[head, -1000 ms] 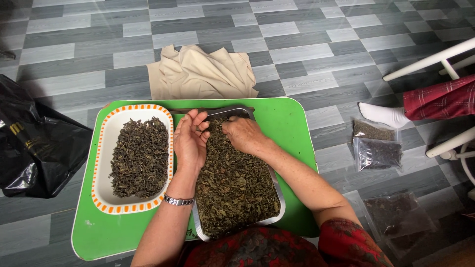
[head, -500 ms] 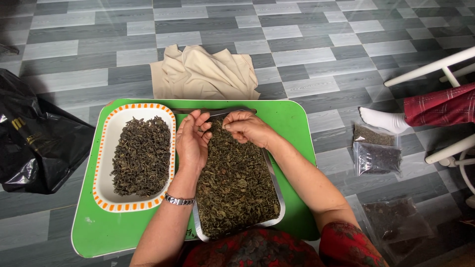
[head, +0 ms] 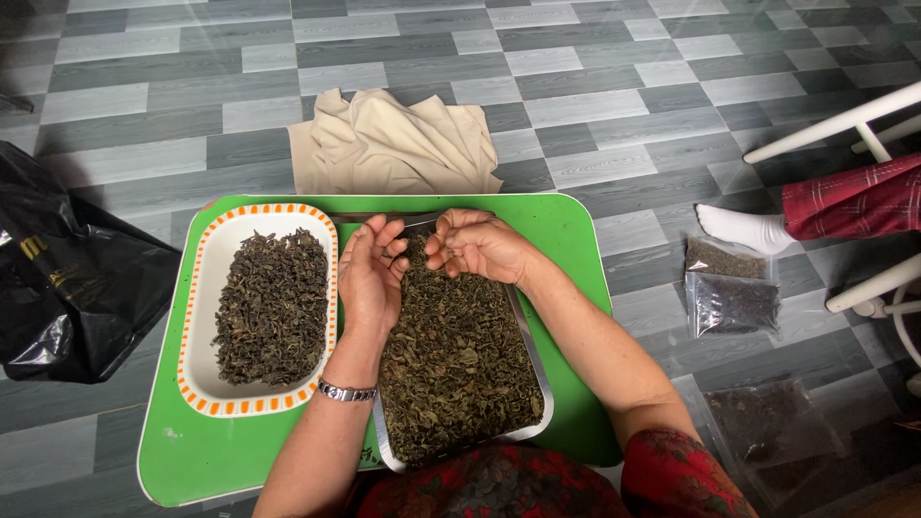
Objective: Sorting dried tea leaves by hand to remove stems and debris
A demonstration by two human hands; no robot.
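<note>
From the head view, both hands sort dried tea leaves (head: 451, 364) in the metal tray (head: 542, 384): left hand (head: 369, 273) cupped half-open above it, right hand (head: 475, 245) pinching leaves; picked leaves seemingly go left, into the orange-rimmed dish (head: 197, 384).

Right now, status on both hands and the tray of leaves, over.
Left hand open, palm up, over metal tray of dried green leaves. Right hand curled beside it, grip unclear. White orange-rimmed dish alongside, apart.

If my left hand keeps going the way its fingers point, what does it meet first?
Probably the far rim of the metal tray of dried leaves, then the green table. The left hand seems raised, so depth is unclear.
</note>
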